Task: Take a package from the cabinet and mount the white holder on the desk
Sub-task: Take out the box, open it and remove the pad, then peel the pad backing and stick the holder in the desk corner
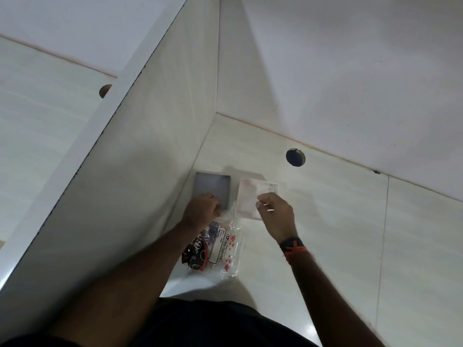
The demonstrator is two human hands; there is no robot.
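Observation:
A white holder point(212, 189), a shallow rectangular tray with a grey inside, stands against the desk's left side panel in the corner. My left hand point(200, 211) is closed on its near edge. Just right of it a flat white square package piece point(250, 196) lies on the white desk point(338, 221). My right hand point(275, 214) pinches a small clear film or tab at that piece's near right corner. A clear plastic bag printed "BIG TISSUES" point(225, 249) with dark contents lies on the desk between my forearms.
A white vertical side panel point(140, 159) rises on the left, the back wall point(350, 71) behind. A round cable hole point(295, 157) opens in the desk near the back edge. A second hole point(105, 90) shows beyond the panel. My right wrist wears a dark band.

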